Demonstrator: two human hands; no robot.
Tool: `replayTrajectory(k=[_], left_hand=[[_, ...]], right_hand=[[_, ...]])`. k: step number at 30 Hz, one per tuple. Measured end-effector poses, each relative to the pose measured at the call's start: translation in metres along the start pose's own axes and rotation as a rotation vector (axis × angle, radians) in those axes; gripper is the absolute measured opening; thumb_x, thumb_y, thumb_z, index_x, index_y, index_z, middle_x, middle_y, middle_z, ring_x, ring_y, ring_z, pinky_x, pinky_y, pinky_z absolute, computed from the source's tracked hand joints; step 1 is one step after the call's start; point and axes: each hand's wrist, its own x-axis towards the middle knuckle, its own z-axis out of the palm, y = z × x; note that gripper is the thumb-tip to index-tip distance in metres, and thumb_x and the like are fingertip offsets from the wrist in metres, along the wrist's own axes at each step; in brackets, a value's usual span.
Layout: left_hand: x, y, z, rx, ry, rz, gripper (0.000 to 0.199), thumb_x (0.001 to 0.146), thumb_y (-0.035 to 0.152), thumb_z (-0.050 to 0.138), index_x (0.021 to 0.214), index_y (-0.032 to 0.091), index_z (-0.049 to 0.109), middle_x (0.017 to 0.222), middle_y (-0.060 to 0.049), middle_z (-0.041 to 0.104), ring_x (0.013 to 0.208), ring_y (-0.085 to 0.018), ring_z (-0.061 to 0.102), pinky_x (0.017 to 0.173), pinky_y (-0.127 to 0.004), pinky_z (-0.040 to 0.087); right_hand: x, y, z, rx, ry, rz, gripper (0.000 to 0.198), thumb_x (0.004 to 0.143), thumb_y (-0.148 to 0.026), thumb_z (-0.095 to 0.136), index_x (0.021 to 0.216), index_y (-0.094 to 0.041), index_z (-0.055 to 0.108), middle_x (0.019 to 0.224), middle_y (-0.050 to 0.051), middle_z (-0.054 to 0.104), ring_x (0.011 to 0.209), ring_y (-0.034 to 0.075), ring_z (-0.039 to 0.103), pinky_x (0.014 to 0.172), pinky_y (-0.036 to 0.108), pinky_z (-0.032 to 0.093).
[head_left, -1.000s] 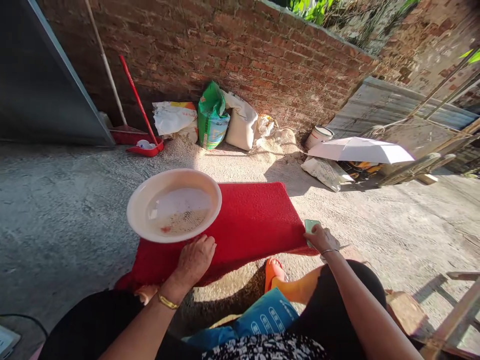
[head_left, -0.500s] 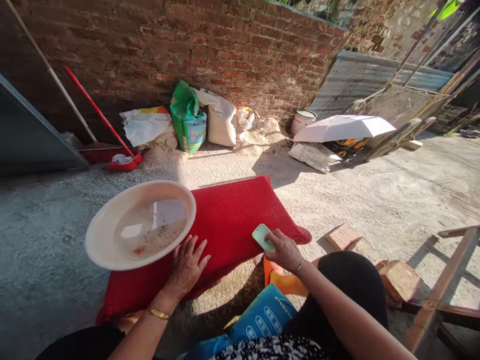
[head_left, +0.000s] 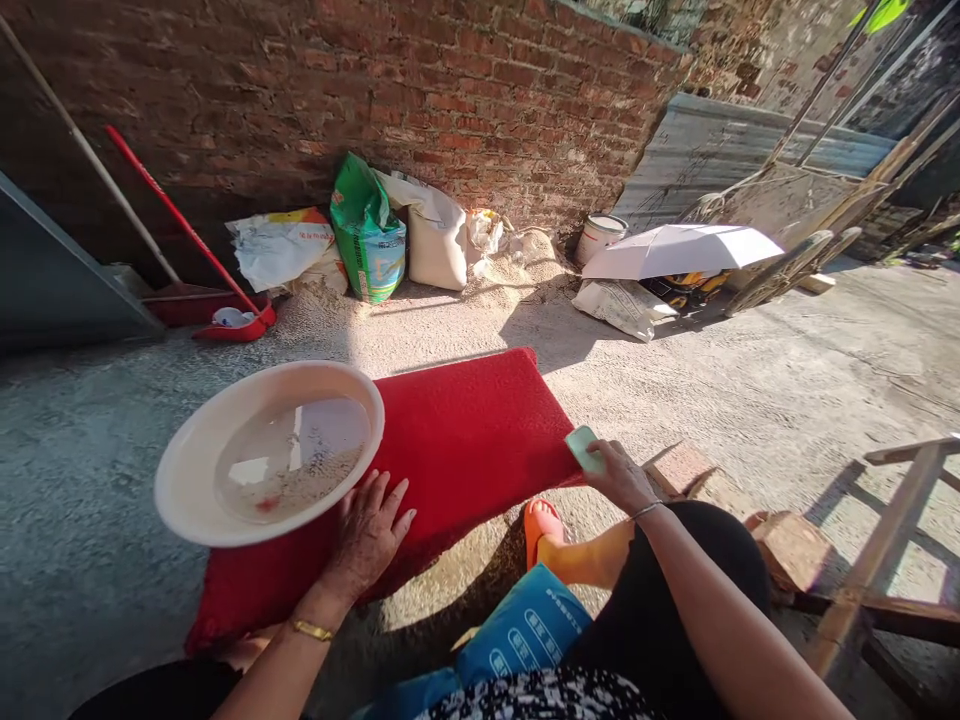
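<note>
A green object [head_left: 582,449] is gripped between the thumb and fingers of the right hand [head_left: 621,478] and is held over the right end of a red cloth [head_left: 465,420]; whether the cloth is touched by it cannot be told. The left hand [head_left: 371,538] is laid palm down on the cloth, fingers spread, just beside the rim of a basin [head_left: 180,490]. The cloth's left end is partly covered by the basin, in which clear water [head_left: 300,465] and a small red spot are seen. Below the cloth's near edge, a slipper [head_left: 538,530] and a blue bag [head_left: 525,625] are seen. Sacks [head_left: 369,240] are stood along a brick wall [head_left: 465,100], with a red dustpan [head_left: 238,328] to their left and an open umbrella [head_left: 679,252] to their right.
</note>
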Motion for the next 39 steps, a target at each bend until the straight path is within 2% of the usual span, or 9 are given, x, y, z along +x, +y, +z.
replayTrajectory(k=[5,8,13,18,22,26,34,36,39], left_hand=[[0.001,0.001,0.001,-0.005,0.02,0.006,0.037,0.089,0.036,0.052,0.119,0.018,0.063,0.125,-0.018,0.058,0.122,-0.036,0.049,0.098,-0.053,0.037],[0.001,0.002,0.0,0.002,0.032,0.009,0.037,0.088,0.035,0.052,0.118,0.017,0.064,0.124,-0.018,0.058,0.121,-0.036,0.05,0.098,-0.053,0.037],[0.001,0.004,-0.002,0.02,0.015,0.0,0.037,0.088,0.035,0.053,0.119,0.017,0.064,0.125,-0.018,0.058,0.122,-0.035,0.049,0.099,-0.052,0.036],[0.001,0.004,-0.003,0.023,-0.01,-0.011,0.037,0.088,0.034,0.054,0.119,0.017,0.063,0.126,-0.018,0.057,0.123,-0.035,0.048,0.098,-0.052,0.036],[0.001,0.005,-0.005,0.012,-0.022,-0.02,0.037,0.087,0.034,0.054,0.12,0.018,0.062,0.127,-0.017,0.057,0.123,-0.034,0.047,0.1,-0.052,0.035],[0.002,0.006,-0.008,0.006,-0.02,-0.027,0.036,0.088,0.033,0.054,0.12,0.019,0.062,0.126,-0.016,0.057,0.122,-0.033,0.048,0.099,-0.051,0.035],[0.003,0.008,-0.01,-0.001,-0.02,-0.028,0.036,0.087,0.033,0.054,0.119,0.018,0.063,0.126,-0.017,0.057,0.123,-0.033,0.047,0.101,-0.051,0.035],[0.004,0.009,-0.011,-0.005,-0.014,-0.032,0.036,0.087,0.033,0.054,0.119,0.018,0.063,0.126,-0.017,0.057,0.123,-0.033,0.048,0.101,-0.051,0.035],[0.004,0.008,-0.011,-0.019,-0.022,-0.032,0.036,0.088,0.034,0.053,0.118,0.019,0.063,0.126,-0.016,0.057,0.123,-0.033,0.048,0.102,-0.052,0.034]], right_hand=[[0.013,0.032,-0.006,-0.123,-0.087,0.266,0.036,0.076,-0.04,0.06,0.107,-0.024,0.056,0.101,0.008,0.056,0.078,0.019,0.059,0.068,0.028,0.039],[0.021,0.032,-0.012,-0.129,-0.066,0.288,0.036,0.077,-0.042,0.059,0.107,-0.023,0.058,0.098,0.008,0.056,0.079,0.019,0.059,0.068,0.028,0.04],[0.022,-0.036,-0.009,-0.091,0.074,-0.081,0.035,0.076,-0.03,0.06,0.11,-0.021,0.059,0.103,0.008,0.056,0.086,0.019,0.056,0.073,0.027,0.039],[0.0,-0.131,0.016,-0.062,-0.028,-0.641,0.031,0.079,-0.03,0.06,0.109,-0.021,0.059,0.102,0.007,0.055,0.089,0.018,0.051,0.08,0.029,0.039],[0.002,-0.163,0.032,-0.138,-0.092,-0.755,0.034,0.082,-0.038,0.06,0.112,-0.022,0.058,0.105,0.008,0.053,0.09,0.019,0.05,0.082,0.031,0.038],[0.035,-0.128,0.024,-0.175,-0.107,-0.599,0.035,0.083,-0.037,0.06,0.115,-0.024,0.059,0.109,0.008,0.053,0.092,0.019,0.052,0.082,0.031,0.038],[0.076,-0.012,-0.02,-0.291,0.017,0.199,0.039,0.082,-0.037,0.056,0.118,-0.023,0.06,0.107,0.013,0.054,0.09,0.024,0.059,0.075,0.033,0.041],[0.077,-0.017,-0.022,-0.285,0.089,0.236,0.04,0.08,-0.037,0.057,0.117,-0.022,0.061,0.105,0.013,0.055,0.09,0.025,0.058,0.075,0.034,0.041],[0.07,-0.059,-0.013,-0.124,0.155,0.011,0.04,0.081,-0.038,0.058,0.117,-0.023,0.061,0.106,0.011,0.055,0.089,0.022,0.057,0.075,0.031,0.042]])
